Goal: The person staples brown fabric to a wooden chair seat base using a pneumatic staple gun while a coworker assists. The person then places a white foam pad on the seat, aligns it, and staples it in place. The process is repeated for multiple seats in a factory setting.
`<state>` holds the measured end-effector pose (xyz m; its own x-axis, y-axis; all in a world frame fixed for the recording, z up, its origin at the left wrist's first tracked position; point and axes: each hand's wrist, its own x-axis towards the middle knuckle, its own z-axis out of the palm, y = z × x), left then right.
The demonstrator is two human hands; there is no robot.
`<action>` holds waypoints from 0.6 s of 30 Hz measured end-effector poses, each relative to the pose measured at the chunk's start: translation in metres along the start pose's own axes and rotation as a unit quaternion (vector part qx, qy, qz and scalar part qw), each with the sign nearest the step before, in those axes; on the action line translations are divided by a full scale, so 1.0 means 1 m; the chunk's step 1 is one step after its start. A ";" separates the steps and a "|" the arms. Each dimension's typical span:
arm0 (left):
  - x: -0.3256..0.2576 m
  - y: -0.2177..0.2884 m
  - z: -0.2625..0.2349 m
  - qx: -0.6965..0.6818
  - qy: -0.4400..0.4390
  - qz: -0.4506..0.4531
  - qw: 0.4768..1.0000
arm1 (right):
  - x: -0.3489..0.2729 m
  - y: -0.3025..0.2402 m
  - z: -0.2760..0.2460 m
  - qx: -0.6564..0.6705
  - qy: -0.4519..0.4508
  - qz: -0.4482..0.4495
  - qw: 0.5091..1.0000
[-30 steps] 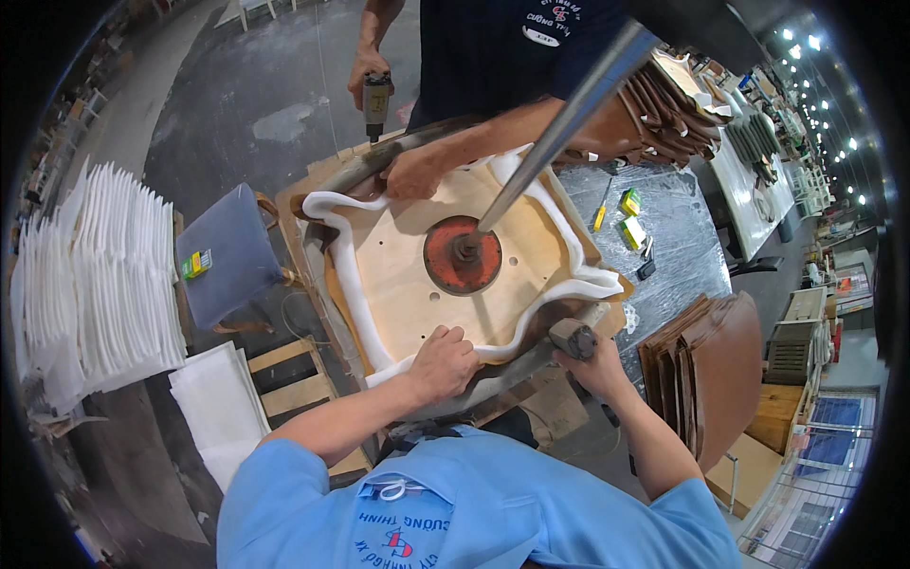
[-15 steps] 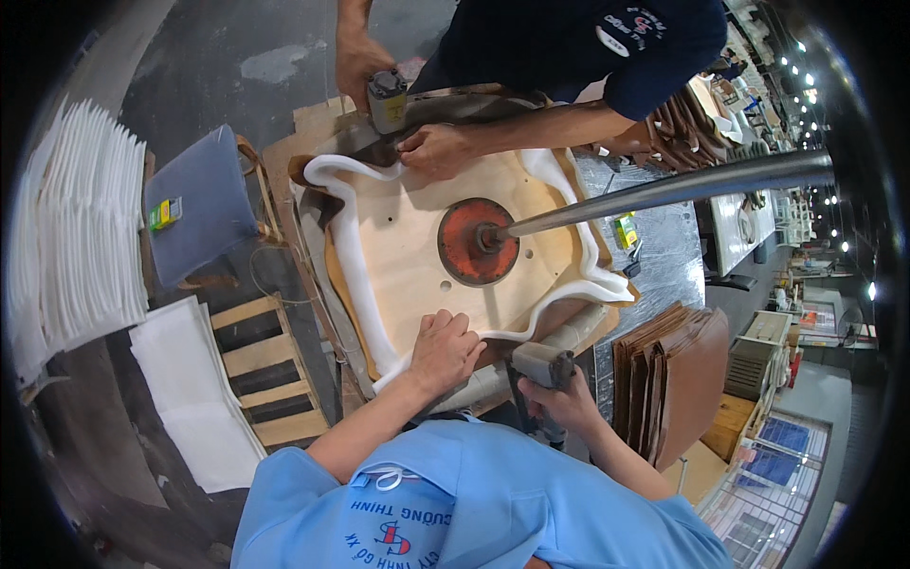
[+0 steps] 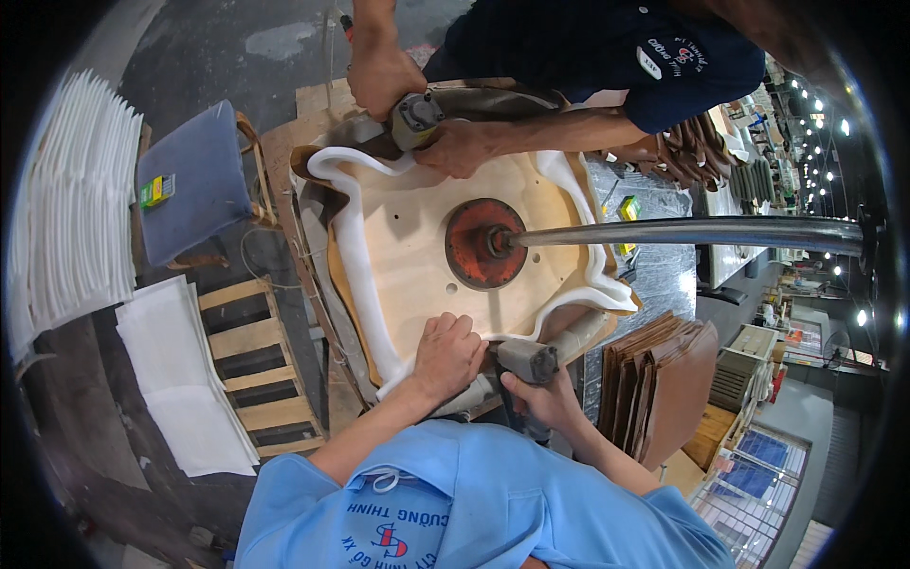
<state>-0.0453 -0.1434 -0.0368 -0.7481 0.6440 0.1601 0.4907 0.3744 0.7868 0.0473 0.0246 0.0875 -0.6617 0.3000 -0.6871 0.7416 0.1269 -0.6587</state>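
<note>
My left hand [image 3: 447,360] is closed at the near edge of a plywood seat panel [image 3: 408,256], its fingers bent over the edge and gripping the cover material there. White padding [image 3: 355,275] and brown cover sheet [image 3: 334,284] curl up around the panel. My right hand [image 3: 545,396] is wrapped around the handle of a pneumatic staple gun [image 3: 529,362], whose nose is at the near edge, just right of my left hand. A red round plate [image 3: 483,243] on a metal pole [image 3: 682,233] presses on the panel's middle.
Across the panel, a co-worker's hands [image 3: 464,149] work with another staple gun [image 3: 415,119] at the far edge. Stacked brown sheets [image 3: 659,389] stand at right. White padding sheets [image 3: 76,209], a blue-cushioned chair [image 3: 194,194] and a slatted wooden frame [image 3: 256,341] are at left.
My right hand has brought the staple gun left and up to the panel's near edge, close to my left hand. The co-worker's staple gun has shifted right and nearer.
</note>
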 end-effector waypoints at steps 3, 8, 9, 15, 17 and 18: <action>-0.001 0.000 0.001 0.004 0.009 0.002 1.000 | 0.001 -0.001 0.005 -0.015 0.010 -0.002 1.000; -0.004 0.000 0.003 0.007 0.001 -0.008 1.000 | 0.000 -0.007 0.011 -0.039 0.021 0.031 0.999; -0.002 0.002 0.005 0.005 0.003 -0.006 1.000 | 0.001 -0.006 0.011 -0.043 0.027 0.035 0.998; 0.001 0.006 0.006 0.047 -0.009 -0.009 0.999 | 0.001 0.008 0.009 -0.068 0.045 0.011 0.997; 0.005 0.006 0.002 0.031 -0.005 -0.012 0.999 | -0.006 0.011 0.002 -0.032 0.020 0.000 0.999; 0.009 0.006 -0.001 0.016 0.001 -0.022 1.000 | -0.014 0.020 -0.005 0.016 -0.005 -0.040 0.999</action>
<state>-0.0493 -0.1357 -0.0302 -0.7699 0.6253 0.1277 0.4715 0.4225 0.7741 0.0718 0.0280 0.0854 -0.7201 0.2807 -0.6345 0.6823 0.1202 -0.7211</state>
